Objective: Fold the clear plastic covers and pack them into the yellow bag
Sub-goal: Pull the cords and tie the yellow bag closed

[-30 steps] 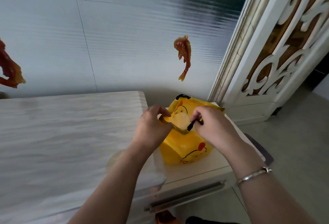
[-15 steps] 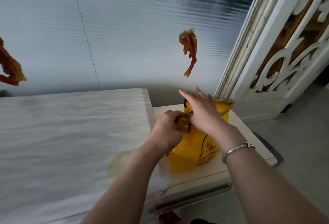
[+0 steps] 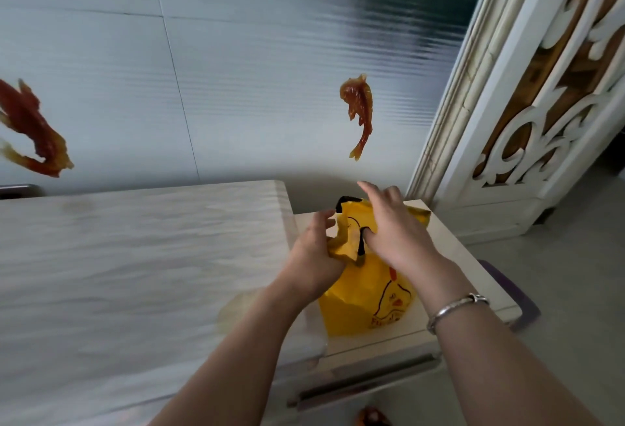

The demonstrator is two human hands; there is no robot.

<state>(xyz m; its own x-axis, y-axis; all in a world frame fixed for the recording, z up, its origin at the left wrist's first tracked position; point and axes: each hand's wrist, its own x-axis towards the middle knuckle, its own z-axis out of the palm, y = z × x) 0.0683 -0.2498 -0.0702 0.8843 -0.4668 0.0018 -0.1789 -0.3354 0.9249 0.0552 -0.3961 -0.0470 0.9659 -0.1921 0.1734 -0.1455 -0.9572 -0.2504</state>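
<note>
Pale wood-grain tabletop [image 3: 135, 273] at left, smooth. My left hand [image 3: 313, 256] curled, pinching crumpled rim of yellow bag [image 3: 368, 293]. Bag glossy, thin plastic, cartoon print, black handle; stands on lower cabinet top [image 3: 449, 239]. My right hand [image 3: 392, 222] flat, fingers straight, pressing bag's top.

**What Things Look Made Of**

The yellow bag [image 3: 365, 293] is thin plastic, smooth, a bit shiny and crinkly at the top. The big table [image 3: 135, 273] looks like pale wood with soft wavy lines. The wall [image 3: 236, 53] has shiny panels with tiny ridges. The bracelet [image 3: 453, 307] is shiny silver metal. The carved screen [image 3: 541, 104] is smooth white paint.
</note>
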